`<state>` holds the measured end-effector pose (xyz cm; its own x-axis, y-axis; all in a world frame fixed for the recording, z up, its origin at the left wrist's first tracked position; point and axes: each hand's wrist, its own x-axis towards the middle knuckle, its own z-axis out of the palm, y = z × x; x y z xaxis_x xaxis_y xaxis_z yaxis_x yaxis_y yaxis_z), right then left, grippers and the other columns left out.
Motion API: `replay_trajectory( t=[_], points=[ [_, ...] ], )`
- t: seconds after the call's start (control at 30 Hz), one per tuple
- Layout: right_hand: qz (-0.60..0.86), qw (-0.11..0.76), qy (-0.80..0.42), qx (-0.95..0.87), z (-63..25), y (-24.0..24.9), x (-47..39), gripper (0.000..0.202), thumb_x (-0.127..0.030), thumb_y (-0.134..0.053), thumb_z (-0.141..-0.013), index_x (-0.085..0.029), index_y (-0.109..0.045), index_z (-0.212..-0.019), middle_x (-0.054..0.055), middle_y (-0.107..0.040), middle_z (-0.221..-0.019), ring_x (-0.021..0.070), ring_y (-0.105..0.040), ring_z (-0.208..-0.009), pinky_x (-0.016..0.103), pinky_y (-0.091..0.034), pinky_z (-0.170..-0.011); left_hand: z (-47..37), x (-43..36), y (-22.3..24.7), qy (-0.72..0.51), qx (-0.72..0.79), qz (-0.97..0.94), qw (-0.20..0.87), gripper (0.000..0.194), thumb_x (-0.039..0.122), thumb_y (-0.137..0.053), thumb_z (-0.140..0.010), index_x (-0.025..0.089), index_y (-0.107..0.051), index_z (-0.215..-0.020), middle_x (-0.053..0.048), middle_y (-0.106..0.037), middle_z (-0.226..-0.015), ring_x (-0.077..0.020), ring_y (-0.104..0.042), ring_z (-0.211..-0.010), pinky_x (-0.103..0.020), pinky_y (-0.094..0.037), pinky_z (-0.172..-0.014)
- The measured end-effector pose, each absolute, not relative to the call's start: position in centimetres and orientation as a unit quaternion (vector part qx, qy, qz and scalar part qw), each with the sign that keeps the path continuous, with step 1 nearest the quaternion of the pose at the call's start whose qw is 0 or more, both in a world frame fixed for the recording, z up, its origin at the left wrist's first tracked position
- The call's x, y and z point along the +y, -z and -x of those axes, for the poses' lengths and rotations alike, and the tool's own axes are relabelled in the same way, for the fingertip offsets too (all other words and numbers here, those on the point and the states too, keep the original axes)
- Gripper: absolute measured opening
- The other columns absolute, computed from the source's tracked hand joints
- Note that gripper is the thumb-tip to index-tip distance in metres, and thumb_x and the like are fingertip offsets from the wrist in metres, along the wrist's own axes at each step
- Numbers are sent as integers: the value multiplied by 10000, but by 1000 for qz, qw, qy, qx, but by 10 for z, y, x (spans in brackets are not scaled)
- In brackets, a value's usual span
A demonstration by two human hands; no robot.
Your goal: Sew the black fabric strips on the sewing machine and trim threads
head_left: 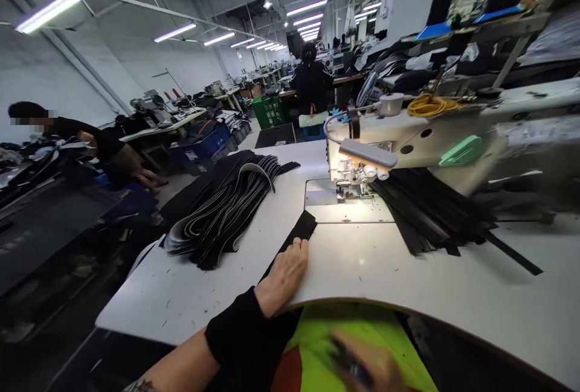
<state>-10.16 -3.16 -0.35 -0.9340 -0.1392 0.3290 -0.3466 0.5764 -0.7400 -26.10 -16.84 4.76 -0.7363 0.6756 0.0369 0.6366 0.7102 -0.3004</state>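
Palm down, the left hand (284,271) lies with bent fingers on a flat black fabric strip (302,227), frame centre; its grip I cannot tell. At bottom, the blurred right hand (377,360) encloses a dark object (351,362).

Clock directions run from the left hand (284,272). Bare white tabletop (356,265) stretches toward 3 o'clock, passable as far as the bundle of black strips (428,208). At 1 o'clock the sewing machine (414,141) blocks the way, its lamp bar (368,153) leaning over the work plate (357,215). A folded black stack (226,208) bars 10 o'clock; between it and the machine, a channel opens at 12. Toward 8 a hand could pass, with only thread bits (168,303) lying about. At 4, the blurred right hand (374,363), around a dark object (351,363), fills space beyond the table's edge.
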Motion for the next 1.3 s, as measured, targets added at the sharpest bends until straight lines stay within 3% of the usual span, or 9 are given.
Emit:
replay_trajectory(
  t=[0.07,0.13,0.3,0.47,0.57,0.67,0.83,1.0,1.3],
  points=[
    [-101,115,-452,-879,109,-6,-17,390,-384,-383,-912,-189,-423,-1247,91,-659,-970,185,-648,-789,272,-532,-631,238,-197,-52,-130,-903,399,97,398,-83,-304,-750,98,-427,-1082,-75,-543,-887,-161,-591,-676,-224,-481,-474],
    [-58,92,-453,-885,119,-20,-4,314,-378,-348,-921,-180,-456,-1139,34,-661,-762,153,-633,-610,241,-498,-517,219,-220,-58,-87,-881,449,126,477,-99,-259,-751,63,-360,-1187,-89,-554,-906,-154,-598,-705,-208,-485,-476],
    [-25,32,-470,-882,138,-46,3,316,-482,-346,-897,-199,-470,-961,-14,-565,-614,123,-500,-434,242,-408,-422,201,-248,-58,27,-846,498,188,302,-3,-307,-857,81,-433,-1119,-77,-570,-852,-136,-597,-768,-184,-508,-589],
    [-8,1,-476,-879,147,-44,-6,347,-522,-343,-880,-205,-474,-929,-42,-461,-551,109,-396,-411,239,-345,-404,208,-245,-34,102,-851,472,208,272,19,-322,-841,158,-499,-994,-26,-532,-763,-96,-552,-637,-161,-468,-514],
    [-5,-8,-480,-877,149,-39,-8,347,-524,-356,-876,-201,-474,-929,-35,-474,-562,103,-366,-416,239,-337,-410,212,-242,-25,114,-886,369,257,320,30,-382,-786,145,-500,-1060,-92,-550,-904,-179,-573,-823,-286,-525,-670],
    [-1,-19,-483,-876,150,-37,-9,357,-528,-354,-876,-200,-477,-945,-25,-507,-588,95,-340,-410,237,-324,-401,215,-243,-22,140,-929,249,235,402,86,-434,-763,75,-455,-1165,-167,-534,-1048,-254,-540,-992,-405,-519,-809],
    [-41,-19,-470,-882,156,-44,-13,347,-523,-355,-877,-209,-492,-933,-27,-520,-577,109,-412,-428,243,-367,-426,206,-249,-22,118,-934,281,187,371,42,-391,-807,117,-501,-1153,-116,-609,-1001,-207,-589,-920,-335,-556,-765],
    [-59,-51,-457,-886,157,-50,-9,338,-508,-354,-882,-212,-500,-952,2,-595,-675,137,-534,-542,251,-411,-485,185,-259,-32,106,-905,361,198,373,-11,-380,-824,81,-490,-1169,-120,-617,-1026,-196,-582,-957,-312,-544,-821],
    [-122,-84,-471,-870,144,-60,-18,271,-432,-361,-910,-213,-510,-965,-32,-498,-596,108,-449,-482,232,-373,-469,162,-267,-63,151,-856,450,203,383,-15,-463,-810,50,-477,-1188,-137,-624,-1033,-205,-575,-1017,-329,-527,-879]
  ],
)
